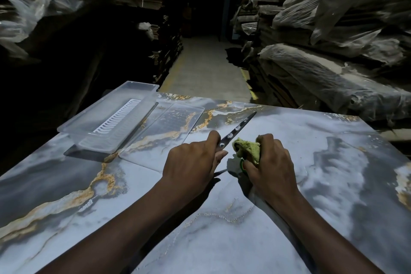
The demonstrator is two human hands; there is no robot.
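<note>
Roughly at the middle of the view, the left hand (191,162) grasps a knife (238,127) by its handle, fingers wrapped round it and the thumb lying along the side. The handle is mostly hidden inside the grip. The dark blade, which has a row of holes along it, runs away from the hand toward one o'clock, low over the marble-patterned table (289,218). Whether it touches the surface I cannot tell.

Just beside the knife, at three o'clock from the left hand, the right hand (269,162) is clenched round a bunched yellow-green cloth (248,148). The cloth pokes out of the fist toward eleven o'clock and sits close against the base of the blade (a sliver of green shows below it, too small to make out).

At ten o'clock from the hands, a clear plastic container (109,118) stands on the table's far left corner with a white slotted rack (117,118) lying inside it. A flat clear lid (164,131) rests on the table right next to it, between the container and the blade. Beyond the table, at two o'clock, plastic-wrapped stacks (322,73) line a dim aisle.
</note>
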